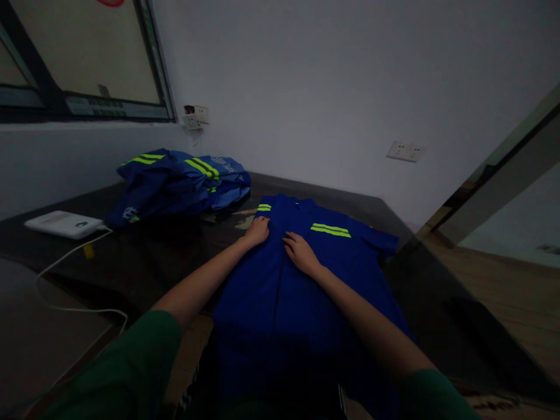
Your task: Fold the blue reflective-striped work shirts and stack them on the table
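Note:
A blue work shirt (301,309) with yellow-green reflective stripes lies front up, its collar toward the wall and its lower part hanging toward me over the near table edge. At its left edge, just below the short stripe, my left hand (257,231) is closed on the cloth with curled fingers. My right hand (301,254) rests on the shirt front beside the centre placket, fingers extended and slightly apart. One short sleeve (380,240) spreads out to the right; the left sleeve is not visible.
A heap of blue striped clothing (184,181) sits at the back left of the dark table (153,262). A white device (65,224) with a white cable (83,308) and a small yellow object (88,251) lie at the left. Wall sockets (405,151) are above.

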{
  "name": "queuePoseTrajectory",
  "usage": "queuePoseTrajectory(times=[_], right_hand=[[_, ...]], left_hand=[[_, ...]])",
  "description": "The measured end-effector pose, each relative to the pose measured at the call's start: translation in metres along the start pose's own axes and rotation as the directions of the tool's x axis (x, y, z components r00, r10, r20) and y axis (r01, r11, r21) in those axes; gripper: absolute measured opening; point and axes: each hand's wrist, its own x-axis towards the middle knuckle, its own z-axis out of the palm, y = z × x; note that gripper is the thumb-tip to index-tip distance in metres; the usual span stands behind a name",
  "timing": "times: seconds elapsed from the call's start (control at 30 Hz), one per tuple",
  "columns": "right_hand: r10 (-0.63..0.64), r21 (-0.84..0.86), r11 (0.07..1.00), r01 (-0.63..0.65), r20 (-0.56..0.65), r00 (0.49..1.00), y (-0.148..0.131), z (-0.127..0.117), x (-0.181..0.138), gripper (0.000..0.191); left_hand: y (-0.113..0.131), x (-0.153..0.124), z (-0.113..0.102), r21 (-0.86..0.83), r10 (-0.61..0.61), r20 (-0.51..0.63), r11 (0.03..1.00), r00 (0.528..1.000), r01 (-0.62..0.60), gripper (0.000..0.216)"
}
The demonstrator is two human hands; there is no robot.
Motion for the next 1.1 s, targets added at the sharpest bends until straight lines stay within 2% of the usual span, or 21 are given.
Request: queuePoseTrajectory(times=[0.1,0.27,0.43,0.6,0.9,1.1], right_hand=[[0.070,0.012,0.997,-0.070,-0.025,0.997,-0.009,-0.007,0.025,0.037],[0.214,-0.050,0.976,-0.212,0.046,0.976,-0.019,0.000,0.066,0.031],[0.343,-0.062,0.939,-0.339,0.062,0.937,-0.017,0.011,0.073,0.028],[0.454,-0.108,0.889,-0.444,0.093,0.886,-0.017,0.011,0.074,0.033],[0.448,-0.211,0.882,-0.422,0.099,0.888,-0.026,0.007,0.071,0.037],[0.424,-0.289,0.875,-0.389,0.069,0.903,-0.013,0.001,0.062,0.047]], left_hand=[[0.004,-0.005,0.003,0.011,0.038,0.074,0.999,0.997,-0.039,0.043],[0.015,-0.014,0.009,0.043,0.032,0.155,0.998,0.987,-0.039,0.047],[0.020,-0.020,0.005,0.081,-0.003,0.161,0.997,0.987,-0.010,0.050],[0.024,-0.021,0.002,0.117,-0.037,0.174,0.993,0.984,0.016,0.052],[0.023,-0.019,0.004,0.157,-0.069,0.197,0.987,0.978,0.038,0.055],[0.025,-0.020,0.003,0.143,-0.067,0.174,0.989,0.982,0.042,0.055]])
